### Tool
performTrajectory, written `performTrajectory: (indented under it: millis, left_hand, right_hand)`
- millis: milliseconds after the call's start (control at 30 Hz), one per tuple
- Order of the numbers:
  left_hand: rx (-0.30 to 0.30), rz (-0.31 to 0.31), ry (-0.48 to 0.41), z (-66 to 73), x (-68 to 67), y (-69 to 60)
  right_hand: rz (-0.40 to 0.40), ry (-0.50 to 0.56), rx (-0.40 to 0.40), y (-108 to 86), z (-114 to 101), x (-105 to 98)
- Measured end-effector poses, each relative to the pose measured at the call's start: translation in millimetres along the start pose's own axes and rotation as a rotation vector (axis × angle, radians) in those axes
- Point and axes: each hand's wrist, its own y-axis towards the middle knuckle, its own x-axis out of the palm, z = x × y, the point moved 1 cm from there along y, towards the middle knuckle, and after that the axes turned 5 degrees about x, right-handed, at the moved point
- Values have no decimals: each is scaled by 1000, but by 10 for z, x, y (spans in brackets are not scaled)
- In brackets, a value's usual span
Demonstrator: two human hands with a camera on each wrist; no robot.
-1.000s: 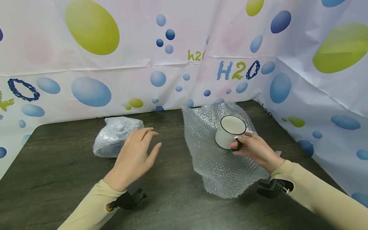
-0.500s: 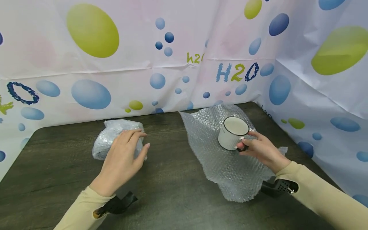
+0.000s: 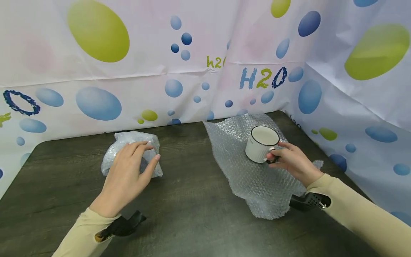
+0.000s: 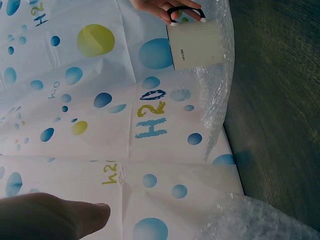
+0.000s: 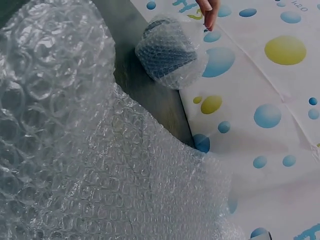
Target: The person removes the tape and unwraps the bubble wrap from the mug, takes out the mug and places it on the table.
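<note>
A white mug [image 3: 260, 144] with a black rim stands upright on a sheet of bubble wrap [image 3: 257, 185] at the right of the table. My right hand [image 3: 297, 162] grips its handle between thumb and fingers. The left wrist view shows the mug [image 4: 196, 46] side-on, fingers at its dark handle. At the left lies a bundle in bubble wrap [image 3: 154, 142], with something dark inside it in the right wrist view [image 5: 167, 55]. Over its near side my left hand [image 3: 123, 178] hovers with relaxed fingers; whether it touches the bundle I cannot tell.
The dark wooden table [image 3: 189, 214] meets a white backdrop [image 3: 144, 67] with coloured ovals behind and to the right. Close to the right wrist camera, bubble wrap [image 5: 55, 75] fills much of the view. Each wrist carries a black strap-on device.
My left hand has moved left, in front of the wrapped bundle. The mug has shifted slightly right in my right hand's grip, and the near edge of the bubble-wrap sheet has swung right.
</note>
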Motion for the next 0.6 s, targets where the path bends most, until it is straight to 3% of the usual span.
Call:
performTrajectory:
  millis: [300,600]
  left_hand:
    - [-33,3,-5,-88,-76,-53]
    - [-35,1,2,-110,-106,-83]
  right_hand:
    - [30,-20,-35,-9,-88,-7]
    - [11,-16,-78,-82,-166,81]
